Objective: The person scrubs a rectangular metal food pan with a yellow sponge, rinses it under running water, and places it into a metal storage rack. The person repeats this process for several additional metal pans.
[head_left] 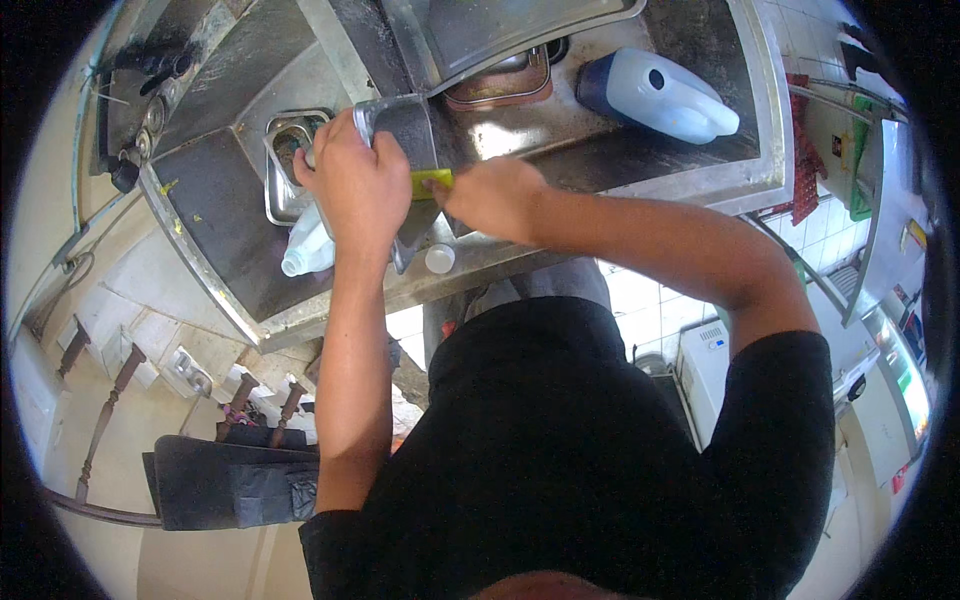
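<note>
My left hand (pixel 364 184) grips the rim of a stainless steel pan (pixel 401 124), tilted up over the sink divider. My right hand (pixel 495 199), slightly blurred, holds a yellow sponge (pixel 432 184) against or just beside the pan. Part of the pan is hidden behind my left hand. Below my left wrist a pale plastic bottle (pixel 309 244) lies on its side, its open neck towards me. A round white cap (pixel 440 259) sits on the sink's front edge. In the left basin, a small steel pan (pixel 289 201) holds murky contents.
A large steel tray (pixel 525 26) leans across the far side. Under it a rectangular steel pan (pixel 499 86) sits in the right basin. A big white-and-blue jug (pixel 660 97) lies to its right. The raised metal sink rim (pixel 206 259) borders the left, with taps (pixel 146 127) beyond.
</note>
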Tool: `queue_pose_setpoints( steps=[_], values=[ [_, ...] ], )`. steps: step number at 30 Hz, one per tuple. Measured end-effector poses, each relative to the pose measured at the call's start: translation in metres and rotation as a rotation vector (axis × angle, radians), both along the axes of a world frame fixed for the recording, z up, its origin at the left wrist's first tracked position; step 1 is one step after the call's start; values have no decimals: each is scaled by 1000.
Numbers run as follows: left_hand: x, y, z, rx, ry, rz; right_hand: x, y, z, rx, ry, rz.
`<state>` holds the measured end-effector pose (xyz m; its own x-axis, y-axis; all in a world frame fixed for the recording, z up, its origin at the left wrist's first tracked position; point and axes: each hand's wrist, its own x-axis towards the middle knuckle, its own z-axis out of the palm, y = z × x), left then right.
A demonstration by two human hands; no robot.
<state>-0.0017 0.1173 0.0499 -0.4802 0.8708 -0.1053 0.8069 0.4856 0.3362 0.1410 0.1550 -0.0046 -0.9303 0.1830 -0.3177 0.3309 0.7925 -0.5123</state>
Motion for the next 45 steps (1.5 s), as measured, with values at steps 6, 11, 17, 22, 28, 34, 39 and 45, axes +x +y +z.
queue_pose_setpoints(
  steps=[6, 11, 17, 22, 28, 34, 39, 45],
  values=[
    [-3, 1, 0, -18, 1, -3, -2, 15, -3, 29, 76, 19],
    [-5, 0, -3, 24, -53, 39, -20, 35, 12, -14, 43, -101],
    [-7, 5, 0, 18, -60, 21, -23, -3, -4, -49, 45, -93],
    [-2, 1, 1, 23, -49, 61, -39, 0, -5, 49, 15, 69],
    [-1, 0, 3, -7, -91, 33, -45, 9, -14, -25, 78, -93],
    [-3, -1, -6, 25, -44, 3, -58, 20, -14, 32, 11, 24],
    [3, 1, 4, 5, -75, 20, -32, -16, -11, 109, 93, 134],
    [-1, 3, 1, 62, -86, 31, -52, 16, -17, 76, 21, 32]
  ],
)
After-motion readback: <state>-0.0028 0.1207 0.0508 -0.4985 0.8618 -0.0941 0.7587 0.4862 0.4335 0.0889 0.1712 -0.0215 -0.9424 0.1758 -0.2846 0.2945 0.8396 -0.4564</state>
